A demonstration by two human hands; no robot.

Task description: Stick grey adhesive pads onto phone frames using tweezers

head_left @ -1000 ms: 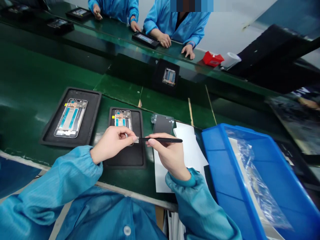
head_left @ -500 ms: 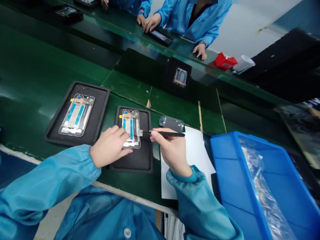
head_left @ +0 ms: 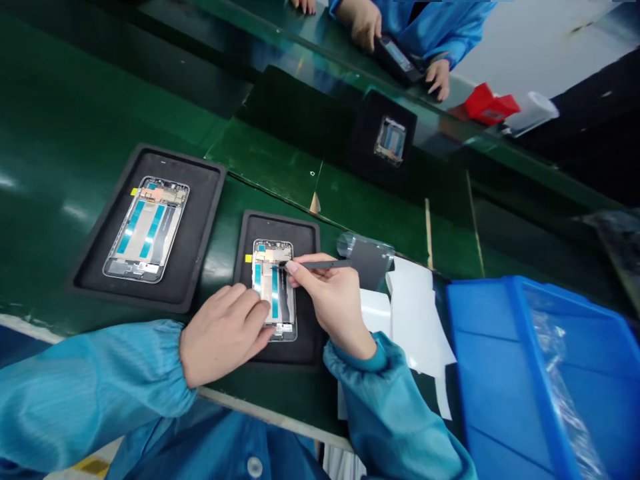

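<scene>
An opened phone with blue strips and bare circuitry lies in a small black tray, a yellow tab at its upper left. My left hand is closed at the phone's lower left edge, thumb and curled fingers against it; the fingertips are partly hidden. In my right hand is a pair of black tweezers, pinched between thumb and fingers. The tips are over the phone's upper middle, just below the circuit board; whether they touch it I cannot tell.
Another opened phone lies in a larger black tray at left. White sheets and a clear film piece are at right, beside a blue bin. Across the bench, a co-worker's hands handle a black tray.
The tweezers have moved from the phone's lower right edge to its upper middle; the small pale piece at their tips no longer shows. My left hand's fingers have curled more. The view has shifted.
</scene>
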